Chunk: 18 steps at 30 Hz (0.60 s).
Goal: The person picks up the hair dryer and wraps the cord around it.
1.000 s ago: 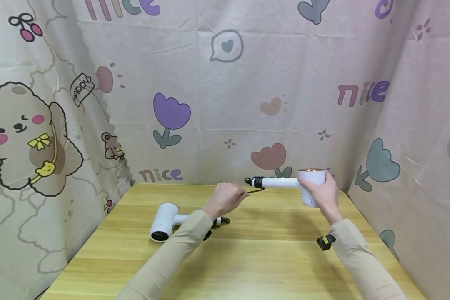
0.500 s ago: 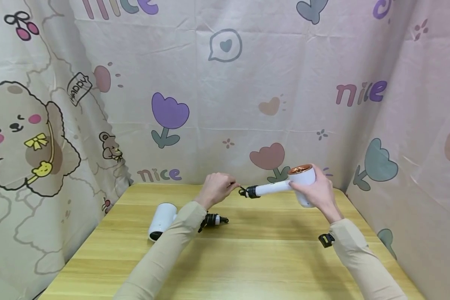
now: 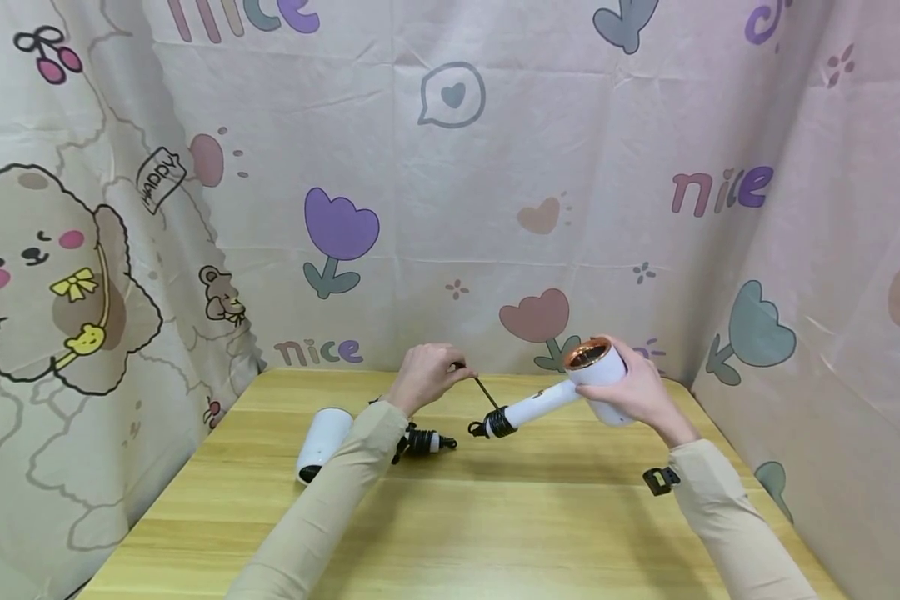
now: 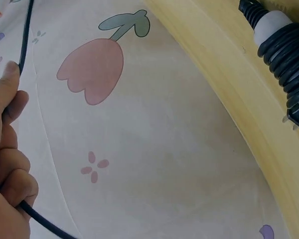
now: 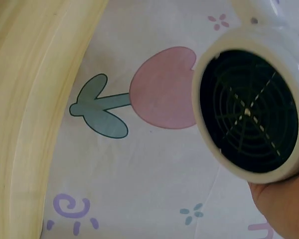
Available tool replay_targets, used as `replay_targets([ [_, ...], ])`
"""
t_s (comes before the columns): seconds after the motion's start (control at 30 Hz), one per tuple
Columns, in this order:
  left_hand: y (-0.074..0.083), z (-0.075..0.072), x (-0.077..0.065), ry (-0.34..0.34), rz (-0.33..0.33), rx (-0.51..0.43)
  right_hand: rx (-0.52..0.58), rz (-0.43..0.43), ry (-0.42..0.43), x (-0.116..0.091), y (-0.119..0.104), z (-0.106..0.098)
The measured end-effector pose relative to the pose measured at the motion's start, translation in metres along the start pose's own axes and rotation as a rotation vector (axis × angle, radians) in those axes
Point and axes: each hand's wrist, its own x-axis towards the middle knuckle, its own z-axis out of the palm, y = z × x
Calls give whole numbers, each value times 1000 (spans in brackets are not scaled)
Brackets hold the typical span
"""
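A white hair dryer (image 3: 606, 367) with a copper-coloured rim is held above the table by my right hand (image 3: 643, 392), which grips its barrel. Its handle slants down to the left, with black cord (image 3: 501, 422) wound round the end. One length of that cord runs up taut to my left hand (image 3: 429, 375), which pinches it. In the left wrist view the curled fingers (image 4: 17, 186) hold the black cord, which passes through the fist. The right wrist view shows the dryer's round dark grille (image 5: 246, 112) close up, with part of the hand below it.
On the wooden table (image 3: 495, 533) a second white hair dryer (image 3: 324, 437) lies to the left, partly hidden behind the left forearm. Black cord (image 3: 422, 442) is wrapped round its handle. A patterned cloth (image 3: 450, 183) hangs behind the table and along both sides.
The held hair dryer has tilted, its handle end swinging down and left while its rim turned toward view. My left hand has shifted slightly left and up, still holding the cord.
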Motion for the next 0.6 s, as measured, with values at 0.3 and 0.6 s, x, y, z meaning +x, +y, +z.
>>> replay_targets([
  [0.3,-13,5,-5,-27,-62,-55,65,-38,-67,-1,6,-4],
  [0.6,-29,15,-11,99,-156,-22,172,-29,-91,-4,15,-10],
])
